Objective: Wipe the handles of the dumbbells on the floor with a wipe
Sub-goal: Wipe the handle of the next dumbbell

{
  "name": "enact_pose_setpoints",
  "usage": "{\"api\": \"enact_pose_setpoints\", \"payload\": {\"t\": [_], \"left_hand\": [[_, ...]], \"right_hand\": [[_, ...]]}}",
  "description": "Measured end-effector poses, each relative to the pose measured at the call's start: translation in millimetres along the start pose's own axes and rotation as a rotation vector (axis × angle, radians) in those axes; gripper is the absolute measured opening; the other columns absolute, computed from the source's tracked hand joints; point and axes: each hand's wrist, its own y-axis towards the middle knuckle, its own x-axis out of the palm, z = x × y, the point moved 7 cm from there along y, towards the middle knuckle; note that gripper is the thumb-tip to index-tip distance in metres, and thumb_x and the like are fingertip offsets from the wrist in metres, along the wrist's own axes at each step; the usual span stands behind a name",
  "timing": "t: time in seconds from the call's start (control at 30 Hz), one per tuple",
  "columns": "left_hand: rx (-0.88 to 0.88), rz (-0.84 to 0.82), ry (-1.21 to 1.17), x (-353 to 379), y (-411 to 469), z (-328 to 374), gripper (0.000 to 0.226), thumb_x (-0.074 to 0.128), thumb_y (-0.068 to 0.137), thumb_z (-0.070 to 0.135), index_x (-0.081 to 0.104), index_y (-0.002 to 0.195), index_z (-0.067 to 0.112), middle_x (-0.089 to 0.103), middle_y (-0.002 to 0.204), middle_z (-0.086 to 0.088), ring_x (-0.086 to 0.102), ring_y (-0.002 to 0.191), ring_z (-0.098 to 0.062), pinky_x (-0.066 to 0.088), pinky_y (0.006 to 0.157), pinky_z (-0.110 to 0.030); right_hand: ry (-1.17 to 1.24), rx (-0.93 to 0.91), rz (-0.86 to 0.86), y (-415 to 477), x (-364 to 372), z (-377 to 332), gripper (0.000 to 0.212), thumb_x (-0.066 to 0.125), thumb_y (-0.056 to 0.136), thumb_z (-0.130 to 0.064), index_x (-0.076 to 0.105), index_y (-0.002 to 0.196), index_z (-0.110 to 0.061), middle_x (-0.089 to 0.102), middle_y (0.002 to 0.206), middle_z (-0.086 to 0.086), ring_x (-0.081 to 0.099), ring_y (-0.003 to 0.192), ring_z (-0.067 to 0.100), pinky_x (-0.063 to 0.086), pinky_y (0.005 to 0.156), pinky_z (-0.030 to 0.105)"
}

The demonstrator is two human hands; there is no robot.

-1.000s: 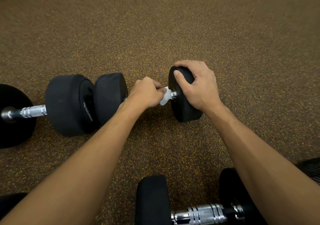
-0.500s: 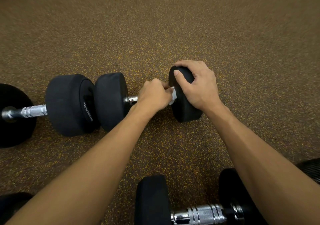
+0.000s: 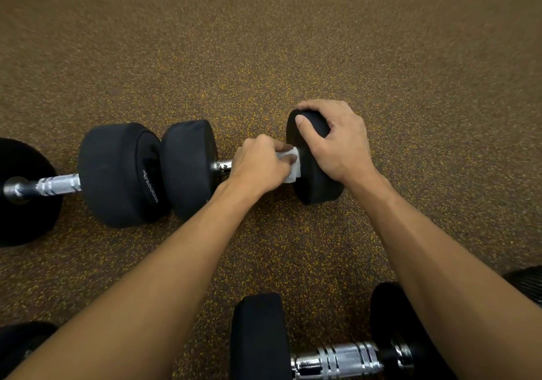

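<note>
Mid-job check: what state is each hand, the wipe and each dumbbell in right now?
middle dumbbell: on the floor, handle mostly covered.
wipe: bunched on its handle, beside the right head.
left hand: grips the wipe.
right hand: holds the middle dumbbell's right head.
left dumbbell: on the floor, handle bare.
near dumbbell: on the floor, handle bare.

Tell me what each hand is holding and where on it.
The left hand grips the white wipe around the middle dumbbell's handle, near its right end. The right hand holds that dumbbell's right head over its top.

Curled left hand [image 3: 261, 161], curled right hand [image 3: 340, 145]
</note>
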Motion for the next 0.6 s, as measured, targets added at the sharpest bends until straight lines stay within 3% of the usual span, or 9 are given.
{"api": "enact_pose_setpoints", "payload": {"t": [0.17, 0.3, 0.43, 0.6], "left_hand": [[0.003, -0.128, 0.145, -2, 7, 10, 0.037, 0.056, 0.107, 0.047, 0.073, 0.136, 0.030, 0.068, 0.133, -0.017, 0.063, 0.124, -0.042, 0.052, 0.103, -0.044], [0.182, 0.019, 0.232, -1, -4, 13, 0.034, 0.060, 0.106, 0.041, 0.075, 0.133, 0.028, 0.074, 0.126, -0.013, 0.065, 0.120, -0.041, 0.052, 0.103, -0.046], [0.326, 0.095, 0.213, 5, -12, 6, 0.042, 0.070, 0.100, 0.033, 0.069, 0.142, 0.027, 0.072, 0.135, -0.003, 0.064, 0.125, -0.034, 0.049, 0.104, -0.047], [0.194, 0.040, 0.182, 1, -2, 2, 0.046, 0.071, 0.099, 0.049, 0.068, 0.142, 0.035, 0.071, 0.139, -0.005, 0.061, 0.131, -0.035, 0.046, 0.110, -0.043]], "right_hand": [[-0.011, -0.004, -0.004, 0, 0, 0, 0.027, 0.065, 0.100, -0.040, 0.076, 0.122, -0.030, 0.073, 0.123, -0.018, 0.058, 0.123, 0.006, 0.032, 0.102, 0.010], [-0.007, -0.017, 0.009, -1, 0, -1, 0.028, 0.064, 0.100, -0.040, 0.076, 0.122, -0.029, 0.073, 0.124, -0.017, 0.060, 0.122, 0.008, 0.037, 0.104, 0.018], [-0.007, -0.011, 0.007, -3, 0, 0, 0.029, 0.063, 0.100, -0.041, 0.076, 0.123, -0.028, 0.073, 0.125, -0.016, 0.060, 0.123, 0.010, 0.037, 0.104, 0.019], [-0.009, 0.004, -0.002, -2, 0, 0, 0.029, 0.063, 0.100, -0.042, 0.076, 0.123, -0.030, 0.073, 0.125, -0.017, 0.059, 0.124, 0.008, 0.037, 0.104, 0.021]]}}
